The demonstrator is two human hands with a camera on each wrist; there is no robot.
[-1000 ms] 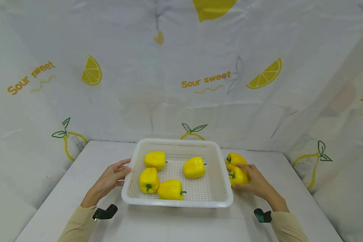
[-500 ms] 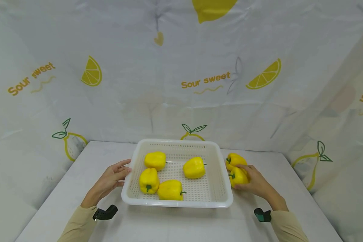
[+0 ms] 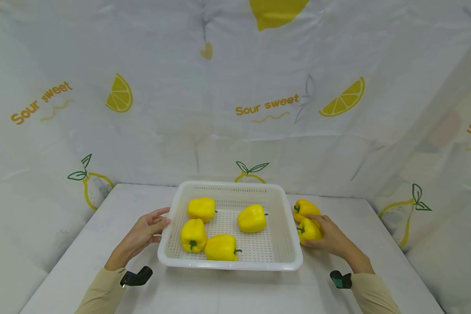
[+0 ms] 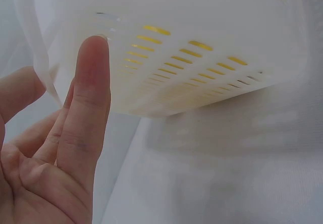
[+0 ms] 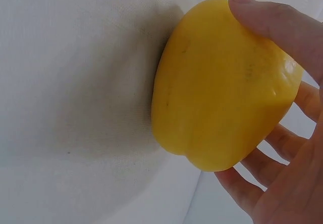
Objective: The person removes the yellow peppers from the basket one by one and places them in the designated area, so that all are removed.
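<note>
A white plastic basket with slotted walls stands on the table, several yellow bell peppers lying apart inside it. At its left side my left hand touches the outside with fairly straight fingers. The thumb lies against the outer wall in the left wrist view, while the other fingers reach toward the rim. Right of the basket, my right hand holds a yellow bell pepper between thumb and fingers, low over the table. Another yellow bell pepper sits just behind the held one.
The white-covered table ends at a hanging cloth printed with lemons, which closes off the back and sides. A dark wrist device shows by the left sleeve, and a second dark device by the right sleeve.
</note>
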